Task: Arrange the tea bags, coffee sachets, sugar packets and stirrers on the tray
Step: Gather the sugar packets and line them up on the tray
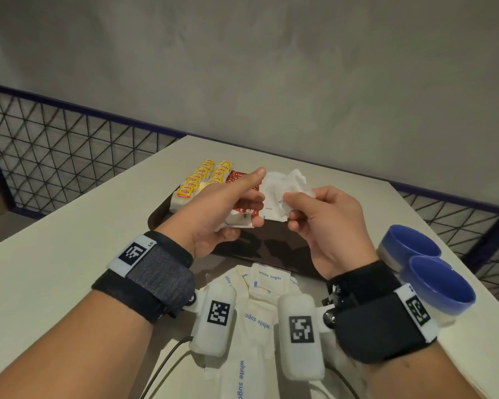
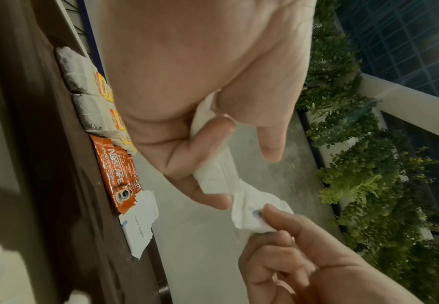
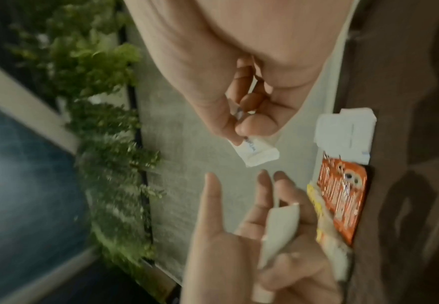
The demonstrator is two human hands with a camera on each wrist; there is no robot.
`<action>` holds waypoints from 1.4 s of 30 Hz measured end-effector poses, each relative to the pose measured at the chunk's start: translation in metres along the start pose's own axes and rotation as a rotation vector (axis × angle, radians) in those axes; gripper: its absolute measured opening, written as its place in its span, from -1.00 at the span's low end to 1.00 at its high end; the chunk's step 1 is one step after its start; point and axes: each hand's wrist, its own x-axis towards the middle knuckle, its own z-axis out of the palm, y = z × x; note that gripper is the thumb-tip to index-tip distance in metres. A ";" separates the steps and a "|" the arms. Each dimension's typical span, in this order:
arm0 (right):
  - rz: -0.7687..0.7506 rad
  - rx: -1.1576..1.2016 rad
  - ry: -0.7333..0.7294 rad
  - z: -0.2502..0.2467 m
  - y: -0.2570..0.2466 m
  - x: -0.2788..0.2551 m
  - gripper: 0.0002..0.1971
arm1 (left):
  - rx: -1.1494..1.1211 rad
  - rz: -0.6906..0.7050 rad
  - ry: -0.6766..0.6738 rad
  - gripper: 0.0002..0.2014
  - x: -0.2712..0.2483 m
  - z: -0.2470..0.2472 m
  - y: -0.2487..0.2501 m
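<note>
My left hand (image 1: pixel 258 194) hovers over the dark brown tray (image 1: pixel 274 254) and grips a small bunch of white sugar packets (image 2: pixel 213 172). Just to its right, my right hand (image 1: pixel 290 210) pinches one crumpled white sugar packet (image 3: pixel 258 153) between thumb and fingertips. On the tray's far side lie two rows of yellow-tagged tea bags (image 1: pixel 203 180). Beside them are red coffee sachets (image 2: pixel 117 170) and a short stack of sugar packets (image 3: pixel 343 133). More sugar packets (image 1: pixel 268 280) lie loose on the table in front of the tray. No stirrers are in view.
Two blue bowls (image 1: pixel 427 269) stand at the table's right edge, close to my right wrist. A wire mesh fence (image 1: pixel 55 156) runs behind the table on both sides. A grey wall is behind it. Cables trail from the wrist cameras near the table's front edge.
</note>
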 end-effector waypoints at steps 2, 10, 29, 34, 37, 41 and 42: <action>-0.131 -0.190 -0.015 0.002 0.001 -0.004 -0.82 | 0.042 0.036 -0.057 -0.39 -0.003 0.001 0.002; 0.051 -0.064 -0.336 -0.001 -0.006 -0.012 -0.84 | 0.130 0.108 -0.085 -0.69 -0.004 0.002 0.000; 0.086 -0.010 -0.173 -0.014 0.012 -0.004 -0.83 | -0.056 -0.012 -0.094 -0.75 -0.001 0.003 -0.001; 0.112 0.101 -0.146 -0.016 0.010 -0.003 -0.89 | -0.015 0.003 -0.099 -0.91 -0.002 0.003 0.000; 0.056 0.080 -0.117 -0.015 0.012 -0.003 -0.90 | -0.011 0.023 -0.092 -0.89 -0.004 0.005 0.000; 0.061 0.123 -0.080 -0.016 0.011 -0.001 -0.92 | -0.004 0.048 -0.075 -0.78 -0.005 0.004 0.002; 0.069 0.127 -0.075 -0.016 0.011 -0.001 -0.94 | 0.014 0.054 -0.081 -0.76 -0.005 0.003 0.002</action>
